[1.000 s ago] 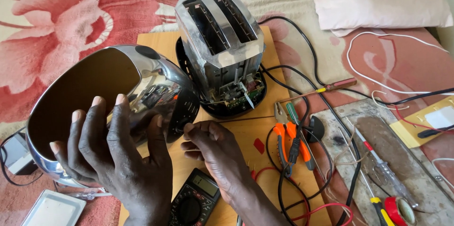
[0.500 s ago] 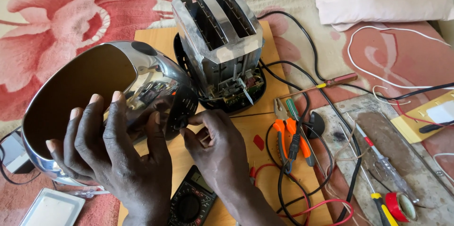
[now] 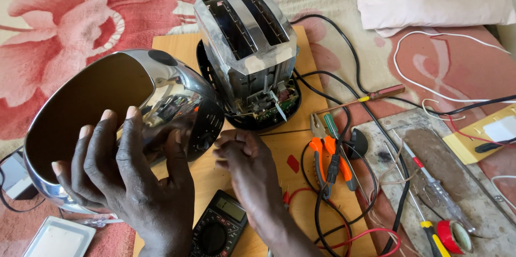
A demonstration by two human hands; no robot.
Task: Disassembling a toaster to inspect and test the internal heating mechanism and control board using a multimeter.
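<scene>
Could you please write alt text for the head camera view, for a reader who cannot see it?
A person's left hand grips a shiny chrome toaster cover beside the bare two-slot toaster chassis on a wooden board, while the right hand hovers between them. Orange-handled pliers, a multimeter and wires lie nearby.

head view: from above the person, steeply down | close over wooden board (image 3: pixel 177 47) on flowered cloth (image 3: pixel 70 15) | only one view
</scene>
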